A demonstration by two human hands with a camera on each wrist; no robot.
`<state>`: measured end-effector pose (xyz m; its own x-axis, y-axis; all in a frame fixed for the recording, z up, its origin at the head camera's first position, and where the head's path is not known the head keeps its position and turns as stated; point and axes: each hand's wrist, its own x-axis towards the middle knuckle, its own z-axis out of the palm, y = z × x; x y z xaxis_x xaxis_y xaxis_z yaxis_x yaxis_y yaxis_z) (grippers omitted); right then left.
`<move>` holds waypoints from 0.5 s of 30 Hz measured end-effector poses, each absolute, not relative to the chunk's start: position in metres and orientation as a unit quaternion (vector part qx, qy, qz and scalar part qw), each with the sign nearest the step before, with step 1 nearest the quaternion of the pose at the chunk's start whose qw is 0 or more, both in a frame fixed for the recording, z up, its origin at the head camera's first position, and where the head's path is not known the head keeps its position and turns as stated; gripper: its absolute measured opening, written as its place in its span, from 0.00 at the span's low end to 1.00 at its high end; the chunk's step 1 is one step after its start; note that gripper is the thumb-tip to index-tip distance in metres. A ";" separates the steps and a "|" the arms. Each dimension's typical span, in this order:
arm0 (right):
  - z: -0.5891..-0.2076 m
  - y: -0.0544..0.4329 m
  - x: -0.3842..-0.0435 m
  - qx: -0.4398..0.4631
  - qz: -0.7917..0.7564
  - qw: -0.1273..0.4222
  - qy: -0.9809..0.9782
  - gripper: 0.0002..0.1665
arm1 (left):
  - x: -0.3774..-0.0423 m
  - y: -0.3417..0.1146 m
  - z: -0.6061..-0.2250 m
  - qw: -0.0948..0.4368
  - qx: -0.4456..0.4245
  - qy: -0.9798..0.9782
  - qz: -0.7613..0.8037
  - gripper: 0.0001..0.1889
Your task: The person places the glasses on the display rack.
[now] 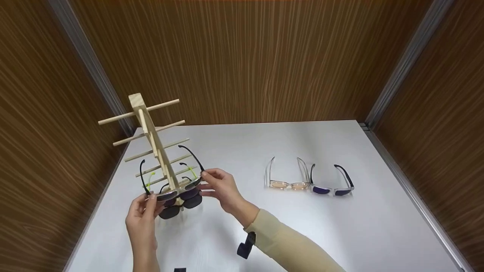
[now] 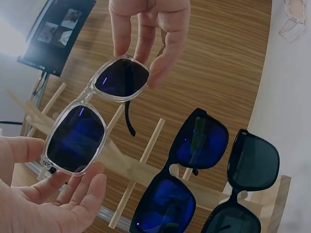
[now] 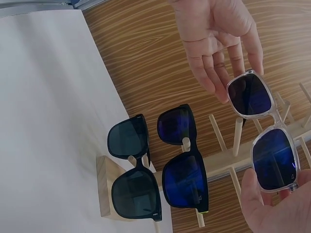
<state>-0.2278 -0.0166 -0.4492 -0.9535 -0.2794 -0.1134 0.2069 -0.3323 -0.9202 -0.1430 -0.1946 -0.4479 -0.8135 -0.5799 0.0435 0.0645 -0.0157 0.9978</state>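
Head: L hand (image 1: 143,217), R hand (image 1: 224,189) hold shades (image 1: 166,196); rack (image 1: 162,155) w/ 2 prs (image 1: 169,212).

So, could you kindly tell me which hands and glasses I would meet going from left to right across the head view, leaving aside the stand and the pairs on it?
Left hand → held sunglasses → right hand → orange-tinted glasses → dark-lensed glasses.

A brown wood-grain back panel (image 1: 249,64), a matching left panel (image 1: 38,143) and a matching right panel (image 1: 438,121) border a smooth white tabletop (image 1: 378,226). Straight grey metal strips (image 1: 410,56) line the corners. The left wrist view shows a black rectangular screen (image 2: 57,35) beside a bright white light (image 2: 8,36).
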 end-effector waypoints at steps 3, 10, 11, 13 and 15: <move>-0.449 -0.021 -0.229 -0.031 -0.813 0.153 0.560 0.13 | -0.145 -0.201 -0.448 0.239 0.198 -0.663 -0.681 0.17; -0.449 -0.030 -0.232 -0.035 -0.808 0.153 0.567 0.13 | -0.151 -0.214 -0.449 0.238 0.200 -0.644 -0.699 0.19; -0.450 -0.031 -0.232 -0.035 -0.808 0.152 0.568 0.13 | -0.152 -0.215 -0.450 0.235 0.200 -0.638 -0.706 0.19; -0.451 -0.032 -0.233 -0.033 -0.808 0.149 0.569 0.13 | -0.154 -0.217 -0.451 0.228 0.196 -0.628 -0.717 0.20; -0.452 -0.034 -0.235 -0.031 -0.807 0.147 0.571 0.13 | -0.156 -0.219 -0.452 0.220 0.194 -0.621 -0.726 0.21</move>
